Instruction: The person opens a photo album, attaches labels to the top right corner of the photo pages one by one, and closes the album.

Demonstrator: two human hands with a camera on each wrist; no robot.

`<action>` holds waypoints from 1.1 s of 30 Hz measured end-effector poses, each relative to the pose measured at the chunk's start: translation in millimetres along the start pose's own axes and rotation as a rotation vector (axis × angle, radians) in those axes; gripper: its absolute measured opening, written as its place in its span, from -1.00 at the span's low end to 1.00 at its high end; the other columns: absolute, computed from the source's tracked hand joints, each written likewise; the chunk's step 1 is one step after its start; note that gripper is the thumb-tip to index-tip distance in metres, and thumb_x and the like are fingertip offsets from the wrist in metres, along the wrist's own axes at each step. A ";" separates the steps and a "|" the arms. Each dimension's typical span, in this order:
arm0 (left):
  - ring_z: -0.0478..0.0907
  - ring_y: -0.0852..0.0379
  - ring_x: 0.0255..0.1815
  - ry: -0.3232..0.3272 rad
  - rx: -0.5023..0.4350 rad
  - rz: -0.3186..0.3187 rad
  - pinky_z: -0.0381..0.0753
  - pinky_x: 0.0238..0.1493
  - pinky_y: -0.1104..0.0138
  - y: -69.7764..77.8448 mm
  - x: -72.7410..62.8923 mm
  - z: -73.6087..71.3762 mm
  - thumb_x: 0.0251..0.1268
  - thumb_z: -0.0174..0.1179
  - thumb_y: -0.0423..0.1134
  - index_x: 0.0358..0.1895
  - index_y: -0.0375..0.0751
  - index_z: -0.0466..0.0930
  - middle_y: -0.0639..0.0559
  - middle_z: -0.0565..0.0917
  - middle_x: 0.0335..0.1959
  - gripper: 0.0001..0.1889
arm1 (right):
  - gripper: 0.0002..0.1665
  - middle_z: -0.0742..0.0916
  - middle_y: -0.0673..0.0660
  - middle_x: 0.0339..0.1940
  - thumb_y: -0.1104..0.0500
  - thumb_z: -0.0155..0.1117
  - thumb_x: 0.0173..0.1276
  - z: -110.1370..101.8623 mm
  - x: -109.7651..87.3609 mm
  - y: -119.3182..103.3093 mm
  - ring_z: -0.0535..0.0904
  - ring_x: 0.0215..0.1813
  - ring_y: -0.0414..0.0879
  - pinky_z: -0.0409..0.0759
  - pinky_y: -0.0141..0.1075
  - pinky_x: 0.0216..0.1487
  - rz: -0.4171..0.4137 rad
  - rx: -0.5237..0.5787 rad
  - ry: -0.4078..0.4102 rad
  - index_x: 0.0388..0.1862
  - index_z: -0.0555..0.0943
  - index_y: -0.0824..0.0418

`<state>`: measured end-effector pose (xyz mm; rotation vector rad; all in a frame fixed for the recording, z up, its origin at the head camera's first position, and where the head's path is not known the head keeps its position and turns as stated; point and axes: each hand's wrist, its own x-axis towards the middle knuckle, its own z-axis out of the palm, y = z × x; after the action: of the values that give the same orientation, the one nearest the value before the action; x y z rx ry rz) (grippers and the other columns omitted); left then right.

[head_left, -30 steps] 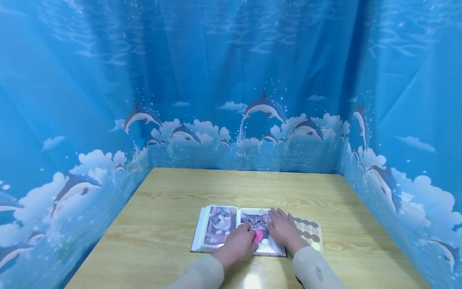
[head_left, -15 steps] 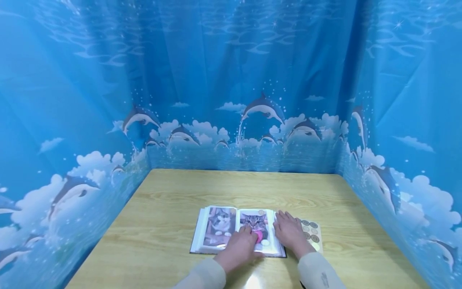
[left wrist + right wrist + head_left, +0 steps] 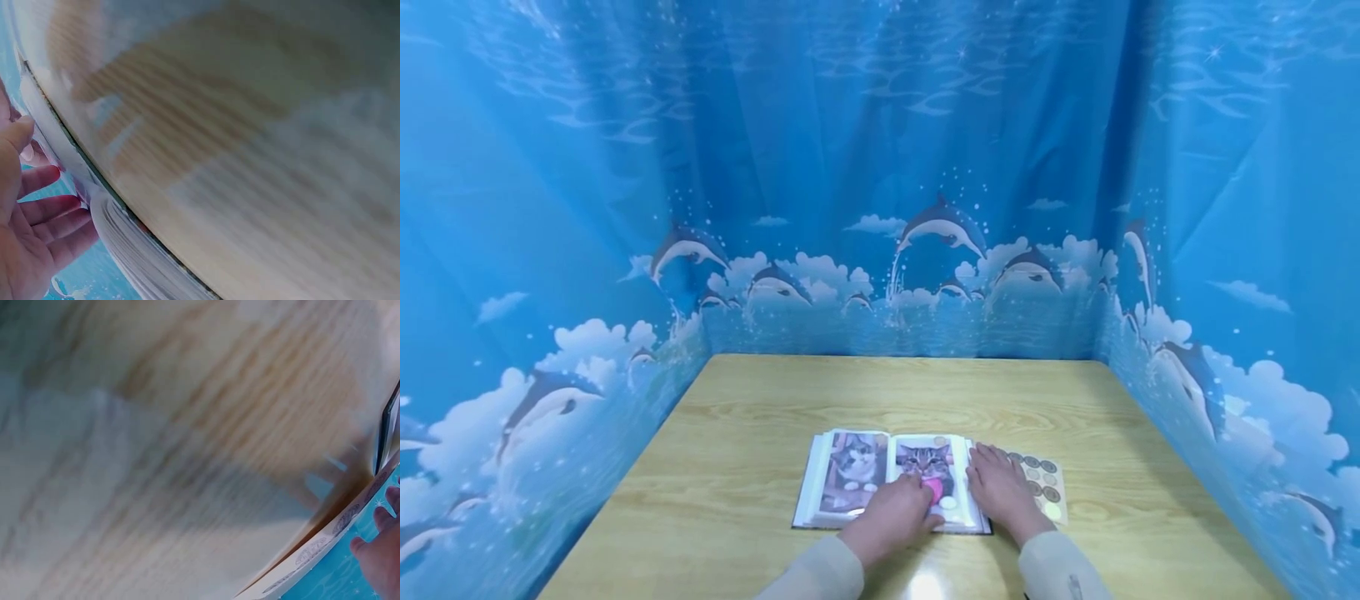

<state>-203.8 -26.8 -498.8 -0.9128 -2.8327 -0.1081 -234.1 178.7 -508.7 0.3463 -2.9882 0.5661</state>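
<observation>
An open photo album (image 3: 808, 496) lies on the table with a cat photo on each page. My left hand (image 3: 891, 515) rests over the lower left of the right-hand photo (image 3: 927, 457), which shows a tabby with a pink patch at its chest. In the left wrist view, the left hand's fingers (image 3: 65, 234) extend along the thick stack of album pages (image 3: 119, 237). My right hand (image 3: 1002, 493) lies at the album's right edge with fingers extended, partly covering a sheet of round stickers (image 3: 1051, 481). Neither hand grips anything visible.
The wood-grain table (image 3: 760, 387) stretches behind and to both sides of the album. A blue curtain (image 3: 820, 300) printed with dolphins and clouds encloses its back and sides. The sticker sheet's near edge appears in the right wrist view.
My right hand has slid right, off the tabby photo to the album's edge and the sticker sheet. The left hand stays on the right page, its thumb now spread toward the lower edge.
</observation>
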 end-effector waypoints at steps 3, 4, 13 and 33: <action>0.52 0.17 -0.43 0.015 0.051 0.050 0.58 -0.46 0.34 -0.7 0.9 -2.0 0.31 0.23 0.16 -0.43 -0.02 0.57 0.08 0.59 -0.47 -0.65 | -0.45 0.39 0.35 0.46 0.09 -0.08 0.58 -0.8 0.9 0.5 0.18 0.49 0.32 -0.04 0.31 0.46 -0.002 -0.001 0.006 0.40 0.39 0.36; 0.52 0.18 -0.44 0.016 0.067 0.060 0.57 -0.48 0.35 -0.7 1.0 -2.8 0.32 0.23 0.16 -0.42 -0.03 0.58 0.09 0.58 -0.48 -0.65 | -0.45 0.39 0.34 0.46 0.09 -0.08 0.58 -0.5 1.3 0.8 0.18 0.50 0.31 -0.04 0.31 0.46 -0.002 -0.002 0.005 0.40 0.39 0.36; 0.51 0.19 -0.44 -0.008 0.247 0.106 0.59 -0.45 0.37 0.9 -0.6 2.2 0.33 0.17 0.07 -0.32 -0.08 0.65 0.08 0.58 -0.46 -0.71 | -0.45 0.40 0.35 0.45 0.08 -0.05 0.58 2.3 -2.2 -1.9 0.20 0.49 0.31 -0.02 0.33 0.44 -0.015 -0.001 0.004 0.39 0.40 0.38; 0.48 0.22 -0.43 0.105 0.281 0.239 0.51 -0.55 0.41 -10.2 -3.4 -2.8 0.36 0.17 -0.03 -0.31 -0.02 0.65 0.14 0.57 -0.44 -0.81 | -0.43 0.38 0.34 0.47 0.04 -0.04 0.57 5.4 0.5 -7.4 0.18 0.50 0.30 0.01 0.30 0.45 -0.025 -0.011 -0.011 0.39 0.41 0.37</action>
<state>-206.7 -37.4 -496.8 -1.1297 -2.5348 0.2562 -233.1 170.0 -511.1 0.3860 -2.9921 0.5477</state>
